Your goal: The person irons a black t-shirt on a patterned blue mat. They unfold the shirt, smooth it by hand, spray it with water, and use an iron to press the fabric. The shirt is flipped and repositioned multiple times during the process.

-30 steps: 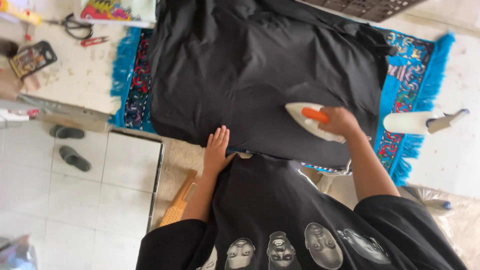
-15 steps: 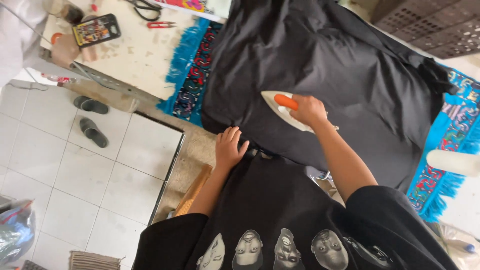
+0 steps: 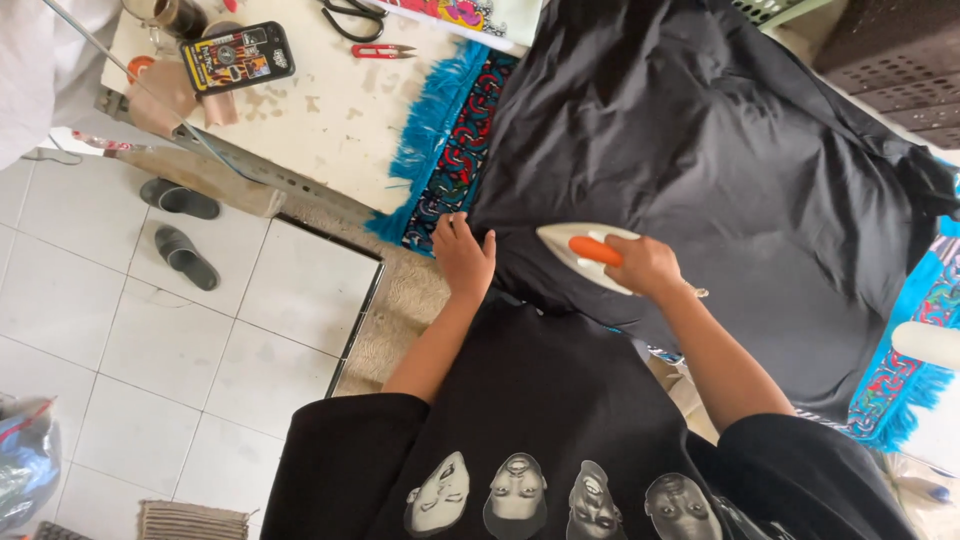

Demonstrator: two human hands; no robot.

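Note:
A large black garment [image 3: 720, 170] lies spread over a blue patterned mat [image 3: 440, 170] on a white table [image 3: 300, 110]. My right hand [image 3: 645, 265] grips the orange handle of a white clothes iron [image 3: 575, 250], which rests flat on the cloth near its front edge. My left hand [image 3: 463, 255] lies with its fingers curled on the garment's near left corner, pressing the cloth down beside the mat's fringe.
On the table's left end lie a dark phone [image 3: 237, 56], black scissors [image 3: 350, 15], red thread snips [image 3: 380, 50] and a brown cup [image 3: 165, 90]. A pair of grey slippers [image 3: 180, 225] sits on the white tiled floor. A white spray bottle [image 3: 925, 345] shows at the right edge.
The view has swung right, so the table sits more to the right in the frame. The iron slid leftward across the garment, toward my left hand. The left hand stayed at the cloth's edge.

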